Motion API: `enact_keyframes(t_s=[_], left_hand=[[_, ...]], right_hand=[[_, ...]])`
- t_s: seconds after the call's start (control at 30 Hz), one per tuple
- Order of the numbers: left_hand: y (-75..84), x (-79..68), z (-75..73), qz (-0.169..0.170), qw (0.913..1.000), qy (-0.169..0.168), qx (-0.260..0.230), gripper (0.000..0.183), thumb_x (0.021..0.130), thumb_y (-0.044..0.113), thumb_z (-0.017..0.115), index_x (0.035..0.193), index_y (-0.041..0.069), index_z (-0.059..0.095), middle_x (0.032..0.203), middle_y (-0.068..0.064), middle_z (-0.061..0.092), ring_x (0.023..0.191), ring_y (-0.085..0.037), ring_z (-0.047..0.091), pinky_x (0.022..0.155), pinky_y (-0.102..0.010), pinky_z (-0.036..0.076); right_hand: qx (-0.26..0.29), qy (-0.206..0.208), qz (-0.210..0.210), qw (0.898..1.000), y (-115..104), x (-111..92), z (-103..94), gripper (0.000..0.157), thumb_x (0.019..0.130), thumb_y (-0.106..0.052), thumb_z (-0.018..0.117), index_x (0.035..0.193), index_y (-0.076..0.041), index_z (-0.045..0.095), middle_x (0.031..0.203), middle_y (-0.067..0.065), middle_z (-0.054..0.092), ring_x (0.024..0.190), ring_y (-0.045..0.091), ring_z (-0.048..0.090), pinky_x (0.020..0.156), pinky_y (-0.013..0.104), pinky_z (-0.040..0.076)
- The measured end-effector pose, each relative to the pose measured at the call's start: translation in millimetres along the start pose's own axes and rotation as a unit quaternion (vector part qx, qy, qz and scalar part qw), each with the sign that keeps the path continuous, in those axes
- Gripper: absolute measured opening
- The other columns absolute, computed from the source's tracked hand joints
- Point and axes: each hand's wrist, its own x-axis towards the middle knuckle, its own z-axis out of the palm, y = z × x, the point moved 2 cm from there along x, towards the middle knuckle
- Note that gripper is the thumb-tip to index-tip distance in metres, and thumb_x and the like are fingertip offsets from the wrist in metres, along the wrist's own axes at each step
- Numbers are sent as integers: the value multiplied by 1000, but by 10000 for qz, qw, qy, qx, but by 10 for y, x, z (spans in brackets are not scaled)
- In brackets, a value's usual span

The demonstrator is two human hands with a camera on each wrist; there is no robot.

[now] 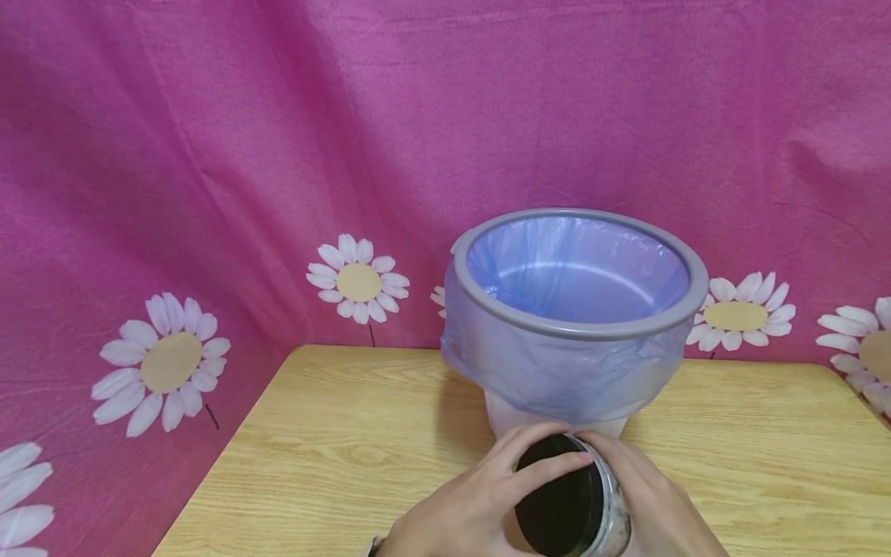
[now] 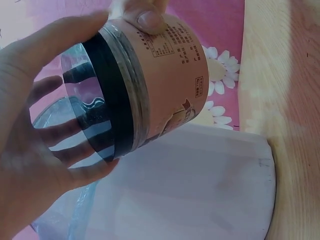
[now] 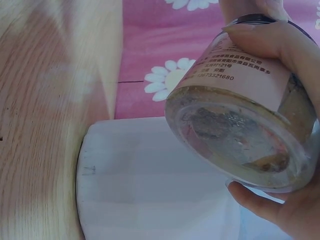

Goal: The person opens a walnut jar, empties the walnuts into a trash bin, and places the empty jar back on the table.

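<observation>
Both hands hold a clear jar (image 3: 235,137) with a pink printed label and a black lid (image 1: 557,495), tilted in front of the bin at the near side of the table. My left hand (image 1: 466,499) has its thumb and fingers spread round the lid's edge. In the left wrist view the shiny black lid (image 2: 112,95) lies between thumb and fingers. My right hand (image 1: 657,499) grips the jar's body from the right side. Brownish residue shows through the jar's base in the right wrist view.
Behind the hands stands a pale bin (image 2: 200,185) lined with a translucent blue bag (image 1: 557,379), its grey rim (image 1: 578,331) holding the bag. It sits on a wood-grain table (image 1: 334,441). A pink cloth (image 1: 390,139) with white daisies hangs behind and at the left.
</observation>
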Motion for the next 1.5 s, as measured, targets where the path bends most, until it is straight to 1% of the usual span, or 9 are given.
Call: enact_keyframes(t_s=[0.23,0.4,0.57,0.7,0.87,1.0,1.13,1.33,1.5], left_hand=[[-11,2,-10,182,9994,278,8,93,72,35,85,149,21,33,152,1,26,138,-14,26,109,-27,31],[-7,16,-17,353,9976,506,326,94,70,36,86,147,17,36,148,-3,33,135,-15,32,109,-25,31],[0,27,-13,262,9967,644,430,95,68,39,87,146,18,38,145,-3,36,132,-14,36,107,-24,33],[-2,26,-3,130,9961,719,504,97,66,41,88,146,19,38,145,-3,37,132,-13,38,106,-24,34],[1,20,15,16,9944,900,559,96,64,41,89,145,19,40,144,-3,39,130,-13,40,105,-25,36],[11,14,27,-126,9933,1027,516,95,65,42,89,144,21,41,143,-2,40,129,-12,41,103,-26,39],[7,14,26,-163,9956,828,399,95,67,41,87,146,21,39,145,-2,36,131,-12,38,104,-26,38],[-10,3,-36,143,9998,112,-127,92,74,34,84,149,22,34,154,2,23,140,-12,24,110,-28,31],[-7,-13,-83,413,9988,119,228,88,73,35,85,146,19,40,153,-1,28,139,-13,27,110,-26,31]], right_hand=[[43,36,-26,10000,-10,-4,4,111,46,-67,86,136,-12,50,122,-3,56,99,11,56,71,39,56],[-6,121,-128,9998,-5,-7,12,112,45,-68,86,135,-10,51,122,-2,56,99,11,56,77,27,54],[-53,159,-104,9998,2,-9,15,114,44,-68,86,135,-9,51,122,-2,57,100,11,56,75,29,54],[-113,200,-118,9997,3,-14,17,114,43,-68,87,135,-9,52,121,-2,57,100,11,56,81,18,49],[-93,158,-44,9998,-10,-13,13,113,44,-68,86,134,-10,52,121,-3,57,99,11,56,74,32,54],[-98,151,-18,9998,-10,-11,10,113,45,-69,86,135,-10,52,121,-3,57,100,12,55,75,33,54],[-68,129,8,9999,-8,-10,7,113,45,-69,85,136,-11,51,122,-3,57,100,12,55,75,36,55],[-6,139,-70,9999,-1,-2,14,110,47,-67,86,136,-14,50,122,-4,57,103,11,55,87,13,44],[97,7,88,9999,-21,-3,23,111,47,-67,86,138,-15,49,125,-6,54,104,9,55,79,30,54]])
